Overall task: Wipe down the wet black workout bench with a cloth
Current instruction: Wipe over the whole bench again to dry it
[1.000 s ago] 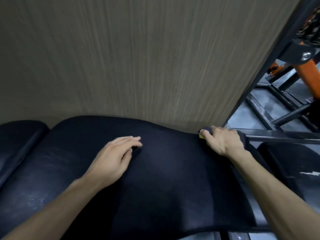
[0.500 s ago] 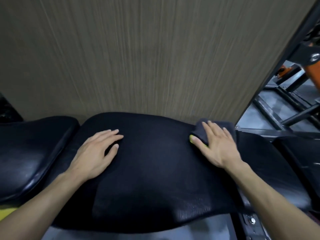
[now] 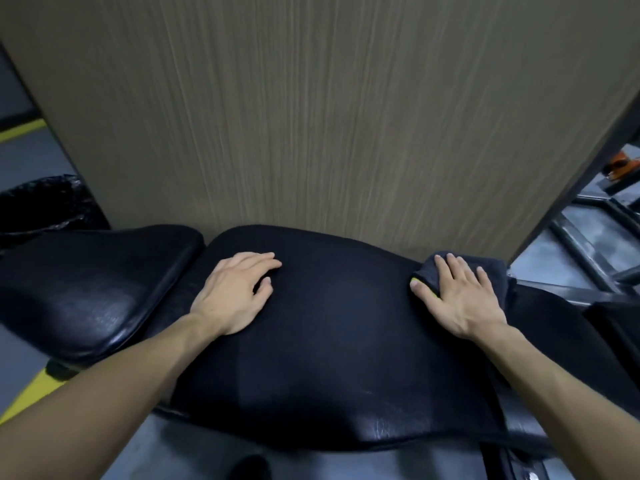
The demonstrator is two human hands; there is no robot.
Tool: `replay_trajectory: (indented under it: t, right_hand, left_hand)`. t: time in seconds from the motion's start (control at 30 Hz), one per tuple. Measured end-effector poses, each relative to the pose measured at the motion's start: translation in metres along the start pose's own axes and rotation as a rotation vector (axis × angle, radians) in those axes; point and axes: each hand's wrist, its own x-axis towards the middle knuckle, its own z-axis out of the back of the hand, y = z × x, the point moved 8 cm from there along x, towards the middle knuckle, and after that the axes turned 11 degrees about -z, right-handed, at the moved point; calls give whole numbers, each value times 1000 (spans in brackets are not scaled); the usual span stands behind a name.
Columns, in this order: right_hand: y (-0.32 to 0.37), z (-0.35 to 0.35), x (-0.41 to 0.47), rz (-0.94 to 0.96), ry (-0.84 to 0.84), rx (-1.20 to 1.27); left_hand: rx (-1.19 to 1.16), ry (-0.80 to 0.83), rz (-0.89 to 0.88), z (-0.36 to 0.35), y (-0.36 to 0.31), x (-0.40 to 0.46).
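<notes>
Wood-grain wall behind bench — bin left.

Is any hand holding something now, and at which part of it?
Nothing is gripped. The right hand presses flat on the middle of the dark cloth on the bench. The left hand rests bare on the bench.

Dim, soft blur, wide-angle edge warping
</notes>
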Motion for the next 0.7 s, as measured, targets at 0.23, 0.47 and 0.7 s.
replay_trajectory:
  t: [0.23, 0.47, 0.7]
  right_hand:
    - [87, 8, 57, 39, 120, 40]
    - [253, 2, 67, 330, 95, 43]
    - [121, 8, 83, 118, 149, 90]
  left_hand:
    - [7, -12, -29, -3, 2, 3]
    - [-13, -18, -23, -5, 4, 3]
    - [-93, 11, -68, -5, 11, 3]
